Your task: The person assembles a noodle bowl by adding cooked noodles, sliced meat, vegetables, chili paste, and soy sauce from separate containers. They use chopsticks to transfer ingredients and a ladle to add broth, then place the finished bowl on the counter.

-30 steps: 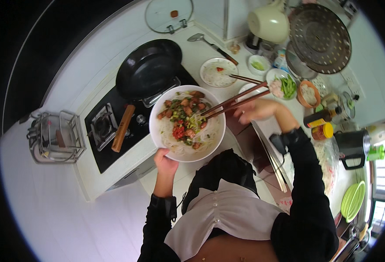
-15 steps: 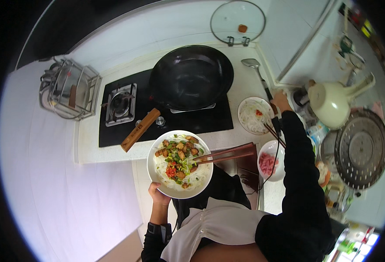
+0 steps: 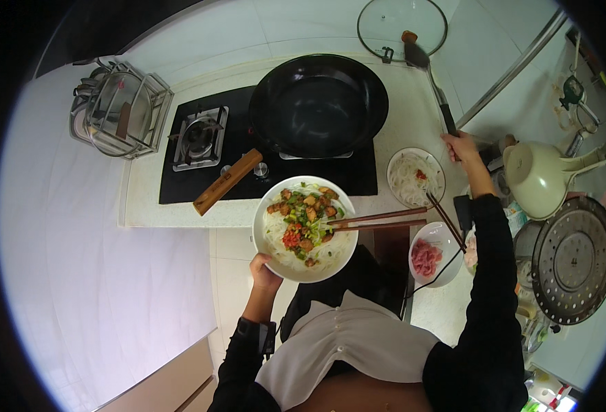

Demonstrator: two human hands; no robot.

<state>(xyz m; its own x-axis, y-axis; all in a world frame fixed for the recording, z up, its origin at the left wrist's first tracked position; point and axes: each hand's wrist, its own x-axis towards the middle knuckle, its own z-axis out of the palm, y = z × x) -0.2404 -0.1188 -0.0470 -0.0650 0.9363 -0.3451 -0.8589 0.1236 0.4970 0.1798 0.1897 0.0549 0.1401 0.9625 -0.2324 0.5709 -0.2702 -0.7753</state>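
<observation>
My left hand (image 3: 266,272) grips the near left edge of a white bowl (image 3: 339,262) in front of the stove. Inside are white noodles topped with browned pieces, chopped greens and red chilli; brown chopsticks (image 3: 384,221) stick out over its right side. At the right wall my right hand (image 3: 459,146) is closed round the dark handle of a wok spatula (image 3: 436,84), whose blade points up toward the glass lid (image 3: 392,20). Below that hand, to its left, sits a smaller bowl of noodles (image 3: 393,192) with a bit of red on top.
A black wok (image 3: 316,106) with a wooden handle (image 3: 229,182) rests on the black hob. Nearer me, a white bowl (image 3: 446,239) holds pink meat, with chopsticks (image 3: 447,220) across it. Along the right stand a pale green pot (image 3: 529,168) and a perforated steamer plate (image 3: 575,261). Rack (image 3: 162,99) at left.
My right hand has taken the spatula and raised it off the counter, up toward the lid. The view has shifted; the bowl stays in my left hand.
</observation>
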